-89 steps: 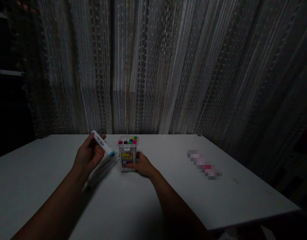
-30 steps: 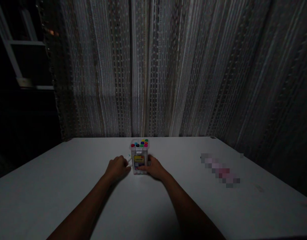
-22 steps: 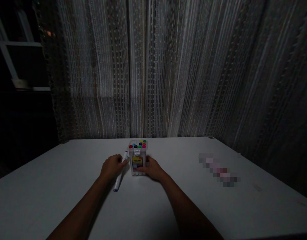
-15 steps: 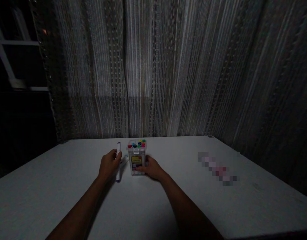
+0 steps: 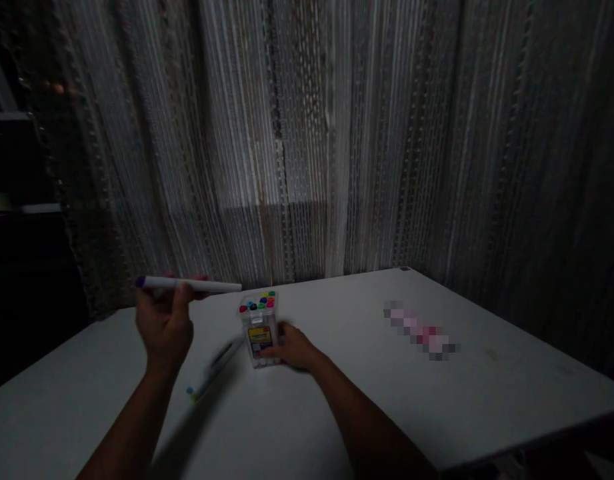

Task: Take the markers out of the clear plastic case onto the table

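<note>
Two forearms enter from the lower edge of the view, both bare from the frame edge to the wrist; no sleeve, cuff, glove, watch or band shows on either. The left hand (image 5: 164, 323) is seen from the back, with knuckles and the backs of the fingers (image 5: 179, 290) blurred by motion, so nails and fine detail cannot be made out. The right hand (image 5: 294, 347) is likewise ungloved and without visible rings, though dim light leaves its fingers hard to separate. Both forearms are slender, taper toward the wrists, and fall into deep shadow near the frame's bottom edge.
</note>
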A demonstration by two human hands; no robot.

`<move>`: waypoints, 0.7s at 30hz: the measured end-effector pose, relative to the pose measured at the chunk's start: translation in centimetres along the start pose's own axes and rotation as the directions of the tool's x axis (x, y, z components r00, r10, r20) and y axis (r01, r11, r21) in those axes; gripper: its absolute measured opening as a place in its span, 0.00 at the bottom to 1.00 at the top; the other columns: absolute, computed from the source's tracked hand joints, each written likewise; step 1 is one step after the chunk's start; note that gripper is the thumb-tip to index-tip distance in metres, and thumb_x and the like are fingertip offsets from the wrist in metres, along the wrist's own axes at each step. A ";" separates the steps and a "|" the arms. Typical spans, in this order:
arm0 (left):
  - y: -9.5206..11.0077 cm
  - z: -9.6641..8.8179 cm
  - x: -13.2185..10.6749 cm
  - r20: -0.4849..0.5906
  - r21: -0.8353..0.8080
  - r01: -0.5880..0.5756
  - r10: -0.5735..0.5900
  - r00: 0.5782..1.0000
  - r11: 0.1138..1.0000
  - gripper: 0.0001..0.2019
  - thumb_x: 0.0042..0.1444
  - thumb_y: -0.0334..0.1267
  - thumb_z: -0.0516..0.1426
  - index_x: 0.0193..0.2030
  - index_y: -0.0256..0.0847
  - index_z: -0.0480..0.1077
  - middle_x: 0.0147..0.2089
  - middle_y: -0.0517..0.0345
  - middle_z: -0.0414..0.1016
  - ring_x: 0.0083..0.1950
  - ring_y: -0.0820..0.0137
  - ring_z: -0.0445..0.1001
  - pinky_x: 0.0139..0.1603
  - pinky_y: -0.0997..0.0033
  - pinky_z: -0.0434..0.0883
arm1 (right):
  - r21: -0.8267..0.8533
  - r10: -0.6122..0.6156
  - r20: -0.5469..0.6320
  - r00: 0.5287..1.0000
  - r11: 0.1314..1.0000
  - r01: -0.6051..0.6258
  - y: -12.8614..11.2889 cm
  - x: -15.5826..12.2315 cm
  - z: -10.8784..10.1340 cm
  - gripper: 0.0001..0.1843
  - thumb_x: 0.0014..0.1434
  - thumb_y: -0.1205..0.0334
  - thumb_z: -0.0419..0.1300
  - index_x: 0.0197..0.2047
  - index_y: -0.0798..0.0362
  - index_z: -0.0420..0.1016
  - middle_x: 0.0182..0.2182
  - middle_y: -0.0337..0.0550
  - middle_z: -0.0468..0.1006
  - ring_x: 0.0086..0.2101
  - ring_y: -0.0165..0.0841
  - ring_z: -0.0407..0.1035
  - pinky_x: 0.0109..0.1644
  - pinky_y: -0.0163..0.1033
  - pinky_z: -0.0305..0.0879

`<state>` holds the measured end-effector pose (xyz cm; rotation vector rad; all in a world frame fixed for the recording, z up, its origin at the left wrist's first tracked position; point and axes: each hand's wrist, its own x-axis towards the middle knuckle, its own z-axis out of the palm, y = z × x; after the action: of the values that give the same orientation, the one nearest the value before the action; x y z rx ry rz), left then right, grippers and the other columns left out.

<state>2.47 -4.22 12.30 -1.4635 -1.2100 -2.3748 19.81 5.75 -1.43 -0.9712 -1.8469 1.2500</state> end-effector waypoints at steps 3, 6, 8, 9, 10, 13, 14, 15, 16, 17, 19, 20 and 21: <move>0.6 1.7 0.2 0.236 0.061 0.077 -0.089 0.968 0.995 0.17 0.52 0.52 0.58 0.37 0.42 0.59 0.29 0.59 0.76 0.31 0.66 0.78 0.35 0.66 0.76 | -0.053 0.015 0.028 1.000 0.999 -0.013 -0.1 0.0 -0.1 0.39 0.36 0.52 0.73 0.51 0.57 0.70 0.48 0.51 0.78 0.47 0.45 0.73 0.48 0.45 0.70; -0.1 2.7 0.1 0.391 0.168 0.098 -0.158 0.907 0.981 0.19 0.51 0.55 0.56 0.38 0.41 0.61 0.32 0.55 0.77 0.36 0.63 0.78 0.36 0.66 0.75 | -0.089 -0.004 0.028 1.000 0.996 0.007 -0.1 -0.1 -0.2 0.38 0.36 0.50 0.73 0.51 0.56 0.71 0.48 0.51 0.78 0.47 0.46 0.72 0.49 0.46 0.69; -0.7 3.1 -0.1 0.444 0.240 0.086 -0.188 0.876 0.967 0.20 0.51 0.55 0.55 0.40 0.40 0.63 0.33 0.54 0.77 0.37 0.63 0.77 0.33 0.68 0.73 | -0.107 -0.010 0.019 1.000 0.994 0.012 -0.1 0.0 -0.3 0.38 0.35 0.49 0.73 0.50 0.55 0.72 0.48 0.50 0.78 0.48 0.47 0.72 0.49 0.46 0.69; -1.0 3.2 -0.1 0.466 0.268 0.082 -0.203 0.861 0.960 0.21 0.51 0.55 0.55 0.41 0.40 0.63 0.33 0.54 0.77 0.37 0.63 0.77 0.32 0.69 0.73 | -0.108 -0.011 0.013 1.000 0.994 0.012 -0.1 0.0 -0.3 0.39 0.35 0.49 0.73 0.50 0.55 0.72 0.48 0.50 0.78 0.47 0.47 0.72 0.48 0.46 0.69; -1.1 3.2 -0.2 0.480 0.289 0.079 -0.216 0.850 0.954 0.21 0.51 0.55 0.55 0.44 0.40 0.63 0.33 0.54 0.77 0.37 0.63 0.77 0.31 0.70 0.72 | -0.105 -0.010 0.012 1.000 0.994 0.011 -0.1 0.0 -0.3 0.39 0.35 0.49 0.73 0.50 0.55 0.72 0.48 0.50 0.78 0.47 0.46 0.72 0.48 0.46 0.69; -1.4 3.1 -0.4 0.505 0.295 0.076 -0.223 0.834 0.953 0.28 0.52 0.52 0.54 0.56 0.38 0.59 0.34 0.54 0.77 0.37 0.63 0.77 0.30 0.71 0.71 | -0.100 -0.001 0.019 1.000 0.995 0.003 -0.2 0.1 0.0 0.40 0.34 0.49 0.73 0.51 0.55 0.72 0.48 0.51 0.78 0.47 0.46 0.73 0.47 0.45 0.70; -1.5 3.0 -0.5 0.515 0.288 0.082 -0.226 0.827 0.954 0.31 0.53 0.52 0.54 0.60 0.38 0.56 0.34 0.55 0.77 0.37 0.63 0.77 0.30 0.71 0.71 | -0.103 0.002 0.023 1.000 0.995 0.000 -0.3 0.1 0.0 0.40 0.35 0.49 0.73 0.51 0.56 0.72 0.48 0.51 0.78 0.47 0.46 0.73 0.46 0.45 0.70; -1.5 2.9 -0.6 0.534 0.286 0.091 -0.237 0.811 0.954 0.32 0.54 0.52 0.54 0.62 0.39 0.53 0.34 0.55 0.77 0.37 0.63 0.78 0.30 0.71 0.71 | -0.105 0.004 0.024 1.000 0.994 -0.002 -0.4 0.1 0.1 0.39 0.35 0.49 0.73 0.51 0.56 0.72 0.47 0.51 0.78 0.46 0.47 0.73 0.46 0.45 0.70; -1.7 2.9 -0.7 0.560 0.292 0.103 -0.257 0.788 0.951 0.33 0.54 0.52 0.54 0.63 0.39 0.53 0.33 0.55 0.78 0.36 0.63 0.78 0.29 0.71 0.70 | -0.106 0.002 0.020 1.000 0.994 0.000 -0.4 0.1 0.1 0.39 0.35 0.49 0.73 0.51 0.56 0.72 0.47 0.51 0.78 0.46 0.47 0.73 0.46 0.46 0.70; -1.9 2.9 -0.9 0.585 0.305 0.115 -0.281 0.761 0.945 0.32 0.55 0.52 0.53 0.62 0.39 0.54 0.33 0.55 0.78 0.35 0.63 0.78 0.27 0.72 0.70 | -0.105 -0.004 0.014 1.000 0.994 0.005 -0.5 0.0 0.1 0.39 0.35 0.50 0.73 0.51 0.55 0.72 0.47 0.51 0.79 0.46 0.46 0.73 0.47 0.46 0.69; -2.5 2.9 -1.4 0.607 0.331 0.131 -0.317 0.728 0.934 0.30 0.54 0.53 0.52 0.59 0.38 0.59 0.33 0.53 0.77 0.36 0.62 0.77 0.26 0.72 0.69 | -0.116 -0.017 0.010 1.000 0.993 0.018 -0.7 -0.2 0.1 0.38 0.36 0.50 0.73 0.51 0.55 0.73 0.47 0.50 0.78 0.47 0.46 0.73 0.48 0.46 0.69; -2.8 2.9 -1.6 0.597 0.336 0.131 -0.318 0.737 0.933 0.29 0.54 0.54 0.52 0.57 0.37 0.62 0.33 0.51 0.77 0.37 0.61 0.77 0.26 0.71 0.69 | -0.128 -0.021 0.014 1.000 0.991 0.022 -0.8 -0.3 0.0 0.38 0.36 0.49 0.72 0.51 0.54 0.73 0.48 0.50 0.78 0.47 0.47 0.72 0.49 0.46 0.69; -3.1 2.9 -1.8 0.573 0.337 0.126 -0.309 0.759 0.933 0.28 0.53 0.55 0.52 0.54 0.35 0.65 0.35 0.50 0.77 0.38 0.60 0.77 0.28 0.70 0.69 | -0.143 -0.020 0.021 1.000 0.990 0.023 -0.8 -0.3 0.0 0.39 0.36 0.48 0.72 0.51 0.54 0.73 0.48 0.50 0.78 0.47 0.47 0.72 0.49 0.47 0.68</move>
<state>4.05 -0.76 9.70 -2.1839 -1.8593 -1.7436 19.82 5.25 -0.68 -1.0152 -1.9790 1.1303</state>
